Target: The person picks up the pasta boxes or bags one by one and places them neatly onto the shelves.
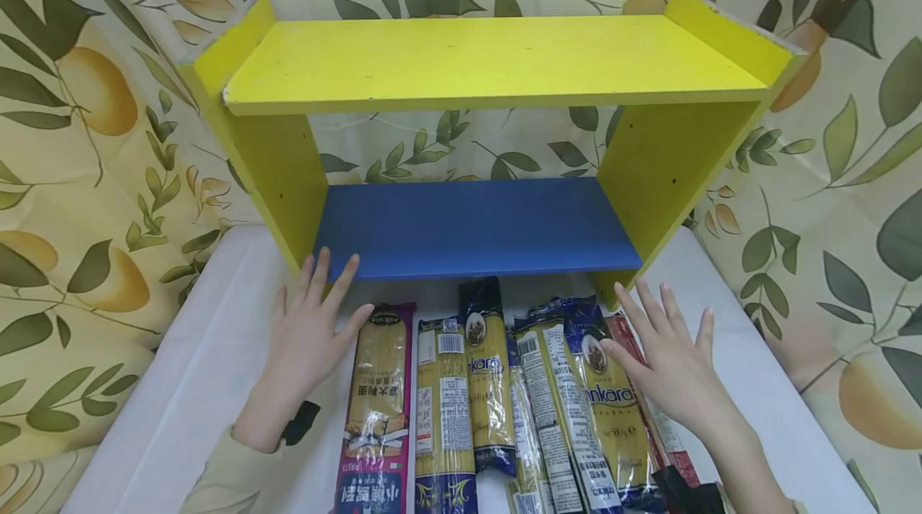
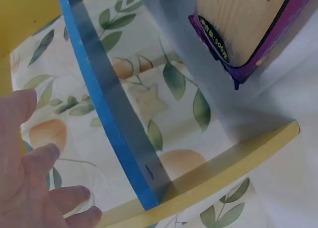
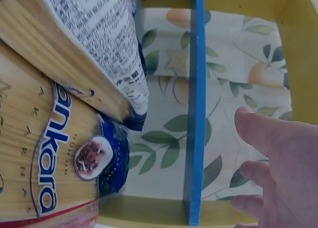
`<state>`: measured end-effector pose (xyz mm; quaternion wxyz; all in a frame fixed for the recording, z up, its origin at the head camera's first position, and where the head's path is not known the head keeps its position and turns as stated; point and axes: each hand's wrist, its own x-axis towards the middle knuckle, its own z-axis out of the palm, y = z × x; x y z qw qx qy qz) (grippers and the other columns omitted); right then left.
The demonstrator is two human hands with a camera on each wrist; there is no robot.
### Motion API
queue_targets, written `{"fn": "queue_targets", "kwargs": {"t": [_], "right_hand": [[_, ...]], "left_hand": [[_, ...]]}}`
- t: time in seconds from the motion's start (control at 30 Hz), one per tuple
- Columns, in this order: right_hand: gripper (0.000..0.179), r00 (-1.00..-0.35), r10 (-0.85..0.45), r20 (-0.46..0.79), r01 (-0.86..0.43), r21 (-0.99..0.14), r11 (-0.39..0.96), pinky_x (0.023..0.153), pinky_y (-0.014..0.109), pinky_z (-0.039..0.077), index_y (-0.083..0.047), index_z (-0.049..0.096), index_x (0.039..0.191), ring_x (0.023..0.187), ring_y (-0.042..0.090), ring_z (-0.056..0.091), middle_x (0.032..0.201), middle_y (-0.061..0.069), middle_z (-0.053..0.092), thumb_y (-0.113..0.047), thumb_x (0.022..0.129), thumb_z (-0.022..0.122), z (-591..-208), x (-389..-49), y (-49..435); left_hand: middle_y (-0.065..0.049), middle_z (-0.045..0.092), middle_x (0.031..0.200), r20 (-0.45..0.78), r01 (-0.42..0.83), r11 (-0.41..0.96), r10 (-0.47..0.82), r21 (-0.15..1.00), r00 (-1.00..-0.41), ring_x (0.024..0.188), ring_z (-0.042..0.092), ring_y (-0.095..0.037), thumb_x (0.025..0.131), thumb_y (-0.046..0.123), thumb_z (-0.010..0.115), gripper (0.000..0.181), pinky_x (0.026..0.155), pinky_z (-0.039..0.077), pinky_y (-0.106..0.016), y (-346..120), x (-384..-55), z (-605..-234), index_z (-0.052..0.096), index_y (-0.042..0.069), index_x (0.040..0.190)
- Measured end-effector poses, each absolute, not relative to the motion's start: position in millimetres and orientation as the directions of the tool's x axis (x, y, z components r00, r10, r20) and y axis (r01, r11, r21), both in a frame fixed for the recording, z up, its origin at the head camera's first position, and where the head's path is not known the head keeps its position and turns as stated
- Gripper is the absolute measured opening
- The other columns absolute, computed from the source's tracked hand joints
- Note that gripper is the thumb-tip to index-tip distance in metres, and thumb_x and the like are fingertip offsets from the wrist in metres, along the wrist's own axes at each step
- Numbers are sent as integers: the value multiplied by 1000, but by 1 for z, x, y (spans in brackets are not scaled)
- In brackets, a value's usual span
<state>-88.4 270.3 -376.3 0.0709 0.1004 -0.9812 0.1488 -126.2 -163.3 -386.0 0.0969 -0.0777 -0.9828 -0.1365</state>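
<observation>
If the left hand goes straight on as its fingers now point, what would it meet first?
Probably the blue shelf, near its left end. Depth is unclear, though: the left hand might pass above it, toward the curtain.

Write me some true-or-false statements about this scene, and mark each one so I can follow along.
1. The blue shelf sits above the yellow shelf. False: the yellow shelf is the higher one.
2. The right hand has its fingers spread. True.
3. The left hand is gripping a pasta packet. False: its fingers are spread and it grips nothing.
4. In the head view, the leftmost packet has purple edging. True.
5. Pasta packets lie on the white surface. True.
</observation>
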Motion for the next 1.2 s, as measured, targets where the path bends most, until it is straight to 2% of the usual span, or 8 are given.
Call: {"fn": "queue_targets", "kwargs": {"t": [0.23,0.37,0.6,0.67,0.9,1.07,1.2], "right_hand": [[77,-971,-174,164,-217,-295,931,105,65,-31,-26,12,155,150,36,-10,161,18,10,-48,94,52,-377,-79,266],[76,-970,-176,167,-220,-299,929,106,64,-31,-25,13,155,150,37,-7,161,18,11,-48,94,52,-377,-73,263],[73,-968,-193,162,-237,-321,917,111,64,-24,-26,16,155,151,37,0,160,19,18,-45,95,53,-377,-61,254],[73,-967,-199,158,-241,-327,914,112,64,-23,-26,16,155,151,36,0,160,18,20,-45,95,53,-377,-58,252],[75,-969,-203,143,-240,-330,913,114,63,-22,-26,18,155,151,34,4,161,14,19,-41,93,58,-378,-46,239],[75,-964,-224,141,-260,-342,903,117,59,-18,-27,18,154,151,32,8,160,15,22,-39,93,59,-380,-39,229],[78,-969,-220,114,-247,-369,896,121,52,-15,-22,17,155,149,37,14,159,17,23,-41,92,59,-384,-35,222]], "left_hand": [[-13,10,163,307,199,936,105,291,-946,151,9,-35,96,49,47,68,113,15,-72,-170,-122,-386,16,33,154],[-14,17,161,400,223,923,85,314,-912,149,15,-37,95,41,53,68,112,18,-71,-174,-120,-387,22,29,153],[-17,31,156,604,256,890,-26,376,-796,144,29,-39,91,26,60,66,102,35,-69,-184,-122,-384,32,21,151],[-16,32,156,632,255,885,-56,390,-773,143,31,-39,91,25,59,67,102,36,-69,-187,-123,-382,31,18,151],[-13,33,156,615,229,824,-174,518,-769,142,34,-36,93,22,57,67,113,32,-58,-195,-129,-379,27,10,152],[-12,35,155,579,221,754,-247,619,-777,140,38,-35,95,21,56,63,109,38,-57,-201,-138,-382,29,12,151],[-10,37,154,560,255,680,-271,687,-783,136,43,-32,95,17,55,61,101,46,-55,-205,-148,-385,31,13,151]]}}
